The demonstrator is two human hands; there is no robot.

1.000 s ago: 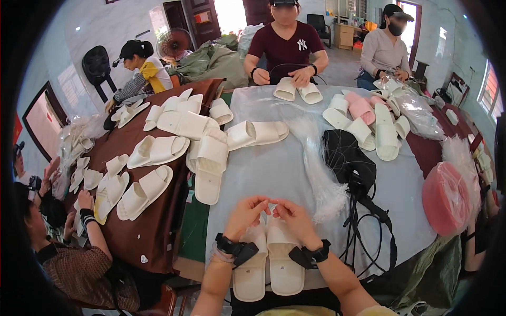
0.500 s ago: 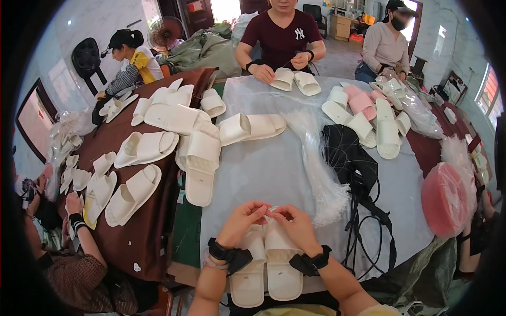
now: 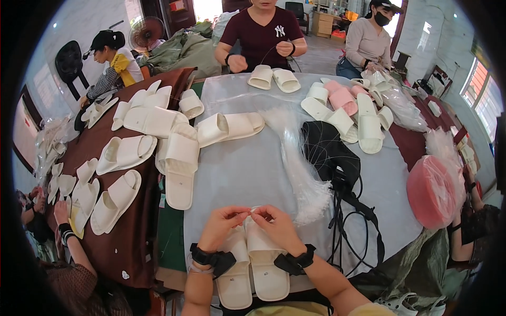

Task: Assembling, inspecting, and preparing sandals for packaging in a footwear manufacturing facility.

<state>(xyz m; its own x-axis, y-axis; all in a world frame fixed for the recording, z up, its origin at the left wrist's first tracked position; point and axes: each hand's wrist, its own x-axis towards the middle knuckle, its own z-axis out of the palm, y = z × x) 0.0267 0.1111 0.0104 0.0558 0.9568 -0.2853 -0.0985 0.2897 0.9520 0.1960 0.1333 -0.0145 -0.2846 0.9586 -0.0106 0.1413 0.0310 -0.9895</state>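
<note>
1. The left hand [image 3: 220, 226] and right hand [image 3: 278, 227] meet fingertip to fingertip over a pair of white slippers [image 3: 253, 266].
2. Each grip is pressed together, pinching something small and pale between the two hands; what it is cannot be told.
3. The slippers lie side by side at the near edge of the grey surface [image 3: 247, 168], under both hands.
4. A bundle of clear plastic strands [image 3: 300, 174] lies just beyond the right hand.
5. A black bag [image 3: 329, 155] sits beside the strands.

A pair of slippers [image 3: 252, 263] is laid at the tabletop's [image 3: 253, 168] near edge, under both hands. A bundle of clear threads [image 3: 300, 168] is spread mid-table, a bag [image 3: 329, 155] just right of it, a tape roll [image 3: 435, 192] by the right edge.
</note>
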